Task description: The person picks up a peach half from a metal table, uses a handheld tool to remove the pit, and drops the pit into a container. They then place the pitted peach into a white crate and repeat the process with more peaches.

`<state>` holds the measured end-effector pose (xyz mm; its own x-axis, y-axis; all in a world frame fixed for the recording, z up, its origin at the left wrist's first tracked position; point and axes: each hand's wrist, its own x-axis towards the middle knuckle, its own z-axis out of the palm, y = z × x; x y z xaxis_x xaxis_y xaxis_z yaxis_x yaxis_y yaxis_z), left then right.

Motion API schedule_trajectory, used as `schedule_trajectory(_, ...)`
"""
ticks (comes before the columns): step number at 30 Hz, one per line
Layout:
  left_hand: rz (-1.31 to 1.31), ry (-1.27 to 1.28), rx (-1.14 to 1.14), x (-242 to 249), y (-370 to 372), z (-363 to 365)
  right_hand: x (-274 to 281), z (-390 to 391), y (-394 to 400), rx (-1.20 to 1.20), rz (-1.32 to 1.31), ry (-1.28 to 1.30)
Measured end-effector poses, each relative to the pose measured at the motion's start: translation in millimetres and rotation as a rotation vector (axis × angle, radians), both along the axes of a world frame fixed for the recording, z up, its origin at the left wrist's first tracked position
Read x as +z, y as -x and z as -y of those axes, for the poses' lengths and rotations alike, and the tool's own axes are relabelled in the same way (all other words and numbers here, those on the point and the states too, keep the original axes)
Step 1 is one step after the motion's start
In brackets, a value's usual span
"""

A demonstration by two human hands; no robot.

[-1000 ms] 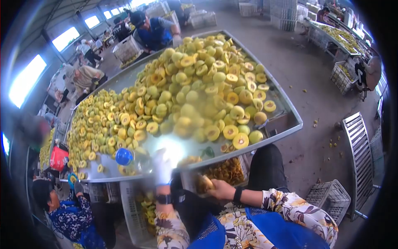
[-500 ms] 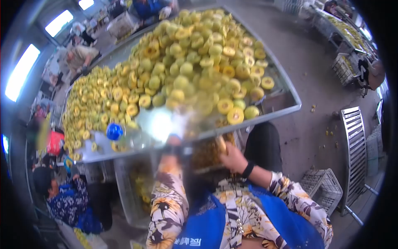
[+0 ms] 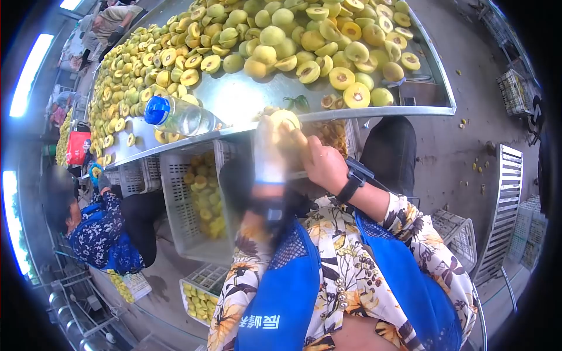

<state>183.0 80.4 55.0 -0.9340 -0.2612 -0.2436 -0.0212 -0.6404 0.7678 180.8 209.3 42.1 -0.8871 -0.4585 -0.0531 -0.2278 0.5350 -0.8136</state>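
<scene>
My left hand [image 3: 270, 153], in a pale glove and smeared by motion, is closed around a yellow peach half [image 3: 285, 120] just at the near rim of the metal table [image 3: 363, 115]. Close beside it, my right hand [image 3: 328, 168] is bare, its fingers curled around a short tool with a pale handle [image 3: 298, 141], whose working end is hidden. The two hands nearly touch. Beyond them lies a large heap of peaches [image 3: 272, 44], many cut into halves, some with the pit showing. Below my hands, a crate [image 3: 351, 137] holds brownish pieces.
A water bottle with a blue cap [image 3: 181, 116] lies on the table at left. White crates [image 3: 175, 205] with peach halves stand below. A co-worker [image 3: 108, 234] sits at left. A slatted metal rack [image 3: 500, 205] and another crate [image 3: 456, 237] are at right.
My left hand has come back from the table surface to its near rim, with a peach half in it. My right hand has moved up beside it. The view has tilted down.
</scene>
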Motion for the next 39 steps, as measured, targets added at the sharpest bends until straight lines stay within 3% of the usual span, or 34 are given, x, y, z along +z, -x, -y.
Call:
schedule_trajectory(5, -0.062, 0.748, 0.128, -35, 5, 4, 6, -3, -6, -0.008, 0.037, -0.033)
schedule_trajectory(8, -0.101, 0.957, 0.202, -39, 4, 1, 7, -2, -9, 0.004, 0.051, -0.039)
schedule_trajectory(10, -0.064, 0.674, 0.150, -30, 2, -1, 2, -1, -9, 0.031, 0.034, -0.017)
schedule_trajectory(11, -0.017, 0.360, 0.075, -14, -1, -3, 0, -1, -11, 0.059, 0.015, -0.038)
schedule_trajectory(13, 0.043, 0.106, -0.002, -15, -3, 3, -2, -2, -13, 0.116, -0.025, -0.082)
schedule_trajectory(15, 0.073, 0.225, -0.017, -40, 3, 19, -2, -3, -12, 0.150, -0.025, -0.099)
schedule_trajectory(18, 0.119, 0.009, -0.040, -42, 3, 24, -9, -1, -6, 0.126, 0.022, -0.032)
schedule_trajectory(22, 0.112, 0.386, 0.192, -13, -13, 6, -9, 7, -23, 0.079, 0.167, 0.063)
schedule_trajectory(23, 0.231, 0.435, 0.217, 4, -15, -1, 0, 9, -27, 0.072, 0.240, 0.028)
schedule_trajectory(25, 0.249, 0.315, 0.170, -40, -15, 18, -8, 12, -34, 0.070, 0.288, 0.024)
schedule_trajectory(27, 0.274, 0.253, 0.208, -49, -12, 19, -9, 15, -34, 0.086, 0.386, -0.020)
schedule_trajectory(30, 0.307, 0.470, 0.222, -29, -16, 9, -19, 15, -33, 0.133, 0.376, 0.017)
schedule_trajectory(33, 0.247, 0.415, 0.140, -39, -11, 15, -9, 7, -31, 0.121, 0.271, 0.197)
schedule_trajectory(39, 0.172, 0.427, 0.077, -43, -13, 15, -6, 1, -28, 0.193, 0.589, 0.284)
